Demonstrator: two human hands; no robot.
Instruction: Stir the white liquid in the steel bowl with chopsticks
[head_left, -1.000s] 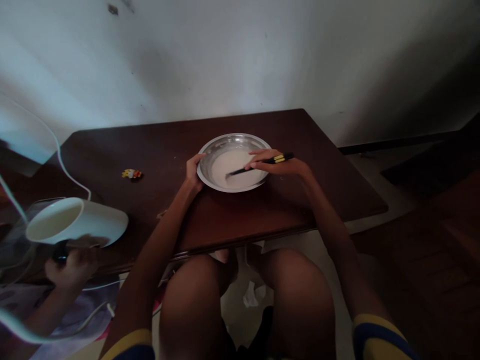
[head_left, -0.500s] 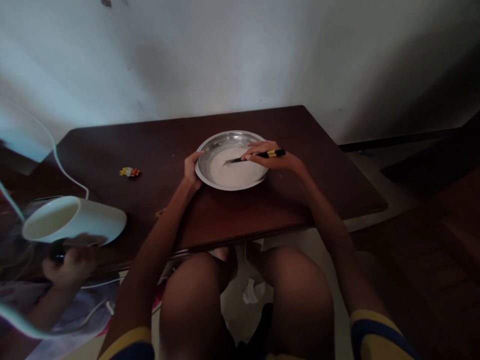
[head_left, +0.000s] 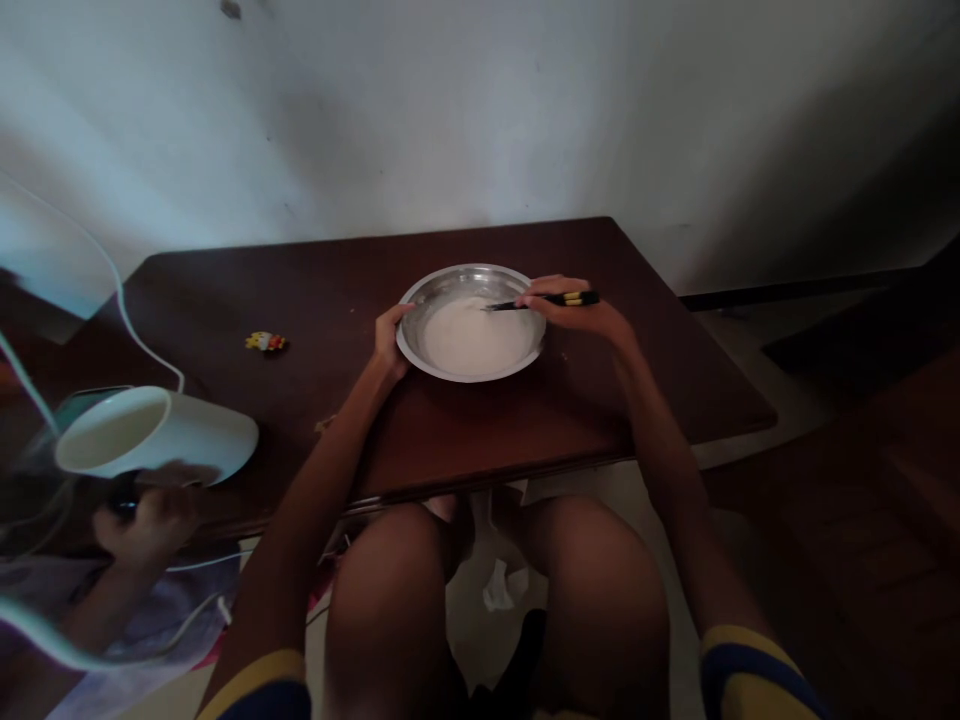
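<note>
A round steel bowl [head_left: 471, 372] on the dark wooden table holds a pale, cream-coloured mixture [head_left: 472, 338]. My left hand [head_left: 391, 338] grips the bowl's left rim, thumb over the edge and fingers outside. In my right hand [head_left: 574, 308], at the right side of the bowl, is a slim black utensil with gold bands on its handle [head_left: 577, 298]. The utensil slants left and its metal tip dips into the mixture near the far side. Whether that tip is a fork or a spoon is hard to make out.
At the left, another person's hand [head_left: 146, 525] is at the dark handle of a white pitcher-like container [head_left: 202, 435] lying tilted. A small yellow, white and red toy figure [head_left: 266, 342] lies on the table [head_left: 315, 285]. White cables hang at the far left. A wall stands behind.
My right hand has drawn the utensil to the right and slightly back, its tip moving from mid-left toward the far right of the mixture. The left hand keeps its grip on the bowl.
</note>
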